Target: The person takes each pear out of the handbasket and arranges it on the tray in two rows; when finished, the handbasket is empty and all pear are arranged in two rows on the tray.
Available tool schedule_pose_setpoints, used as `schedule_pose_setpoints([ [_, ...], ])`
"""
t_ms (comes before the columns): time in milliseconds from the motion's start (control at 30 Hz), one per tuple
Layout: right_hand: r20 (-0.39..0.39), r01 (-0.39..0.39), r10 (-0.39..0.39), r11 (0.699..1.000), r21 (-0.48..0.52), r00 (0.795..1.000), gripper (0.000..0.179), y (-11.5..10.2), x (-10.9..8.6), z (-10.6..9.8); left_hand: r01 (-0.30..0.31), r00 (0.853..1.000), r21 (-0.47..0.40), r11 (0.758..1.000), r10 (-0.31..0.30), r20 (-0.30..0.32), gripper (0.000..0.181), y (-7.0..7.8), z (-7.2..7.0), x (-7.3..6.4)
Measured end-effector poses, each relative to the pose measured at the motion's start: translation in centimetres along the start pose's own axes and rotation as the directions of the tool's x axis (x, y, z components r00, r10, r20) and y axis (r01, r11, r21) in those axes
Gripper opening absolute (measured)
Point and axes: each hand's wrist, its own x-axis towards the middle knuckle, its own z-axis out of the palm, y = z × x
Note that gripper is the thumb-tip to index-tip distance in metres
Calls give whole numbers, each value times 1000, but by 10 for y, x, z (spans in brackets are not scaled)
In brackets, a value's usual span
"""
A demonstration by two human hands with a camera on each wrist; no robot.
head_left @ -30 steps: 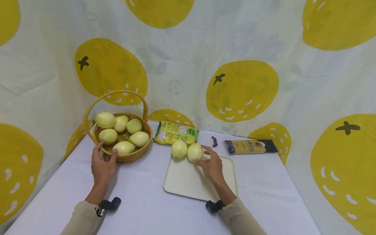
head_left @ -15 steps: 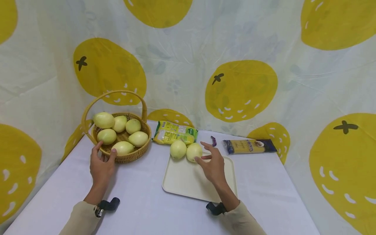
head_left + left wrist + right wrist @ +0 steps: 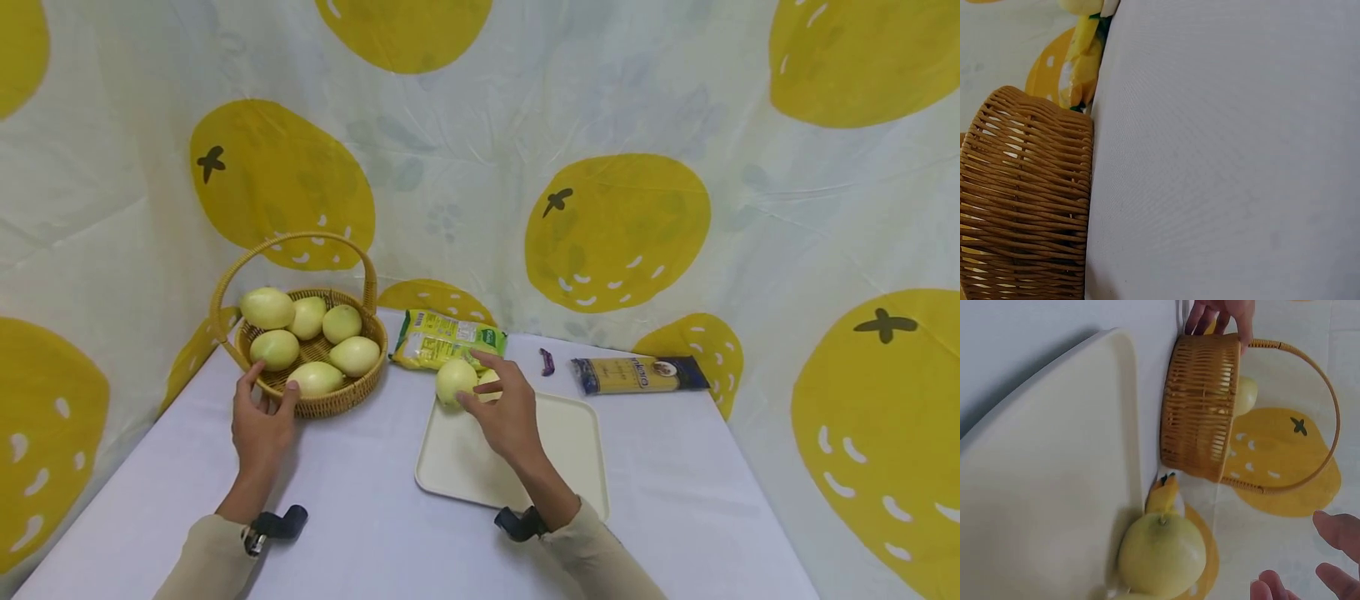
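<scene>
My left hand (image 3: 262, 427) grips the near rim of a wicker basket (image 3: 326, 406), thumb on one side of the rim and fingers on the other. Several pale yellow-green pears (image 3: 356, 357) lie inside the basket. Over a cream tray (image 3: 558, 450), my right hand (image 3: 510, 417) has thumb and fingers spread apart and holds nothing. Its fingertips are right by the left pear (image 3: 454, 379) at the tray's far left corner. A second pear (image 3: 490, 380) is mostly hidden behind this hand. The right wrist view shows the left pear (image 3: 1161, 555) with its stem, fingers (image 3: 1338, 534) above it.
Behind the tray lies a yellow and green packet (image 3: 450, 337). A small purple wrapped sweet (image 3: 547, 362) and a blue and yellow pasta packet (image 3: 637, 374) lie at the back right. A lemon-patterned cloth (image 3: 450, 167) hangs behind the white-covered table (image 3: 360, 508).
My right hand has let go of the right pear and moved left, in front of it, toward the left pear. The left hand stays on the basket.
</scene>
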Motion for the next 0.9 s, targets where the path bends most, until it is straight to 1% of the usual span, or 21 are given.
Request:
schedule_pose_setpoints([
  [167,71,29,-29,1000,-1,997,65,-14,4,19,-6,1000,-4,1000,6,-2,70,1,1,0],
  [267,121,49,-47,999,-6,991,66,-23,6,31,-12,1000,-5,1000,12,-3,69,1,1,-1],
  [400,171,95,-89,995,-23,981,65,-33,12,47,-21,1000,-7,1000,21,-9,69,1,1,-1],
  [633,232,168,-154,985,-43,961,66,-43,27,77,-41,999,5,999,41,-12,69,2,2,-1],
  [767,247,214,-194,975,-58,949,63,-45,37,94,-47,999,12,999,47,-12,69,1,2,-1],
  [900,259,225,-201,972,-65,945,62,-44,48,108,-34,999,21,999,34,-10,69,0,2,-2],
])
